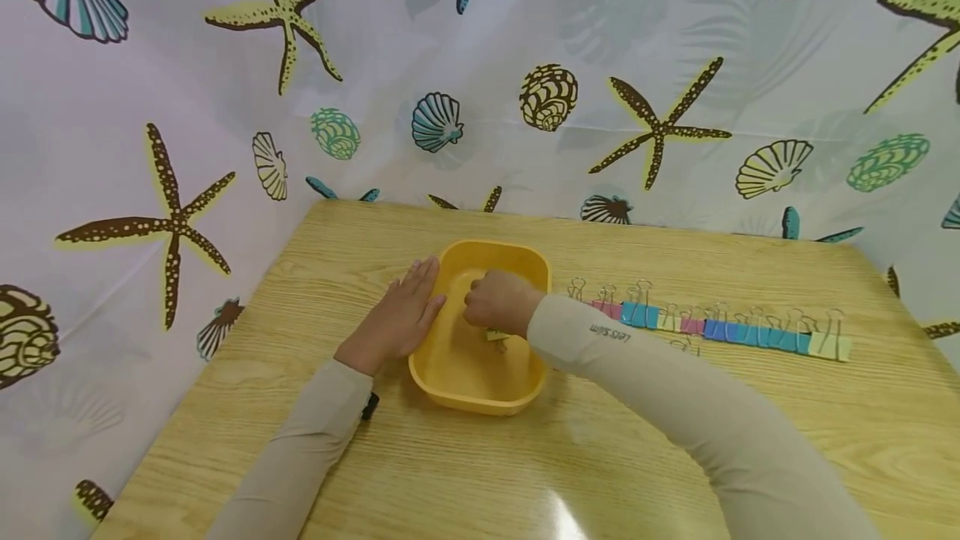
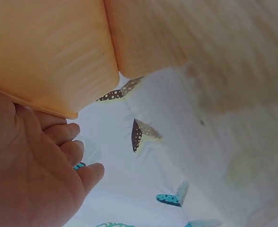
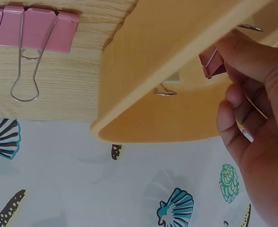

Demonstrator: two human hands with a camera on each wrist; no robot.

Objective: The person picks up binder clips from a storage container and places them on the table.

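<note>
A yellow plastic tub (image 1: 480,405) stands on the wooden table. My right hand (image 1: 501,302) is inside it; in the right wrist view its thumb and fingers pinch a pink binder clip (image 3: 212,62). A pale yellow binder clip (image 1: 497,335) lies on the tub's floor, partly hidden under that hand. My left hand (image 1: 401,311) rests along the left rim with its fingers extended. In the left wrist view, its fingers lie against the outer side of the tub (image 2: 49,56).
A row of colored binder clips (image 1: 720,330), pink, blue and yellow, stretches over the table to the right of the tub. One more clip's wire handles (image 1: 684,346) show in front of it, by the right sleeve. A patterned cloth (image 1: 480,165) hangs behind the table (image 1: 450,473).
</note>
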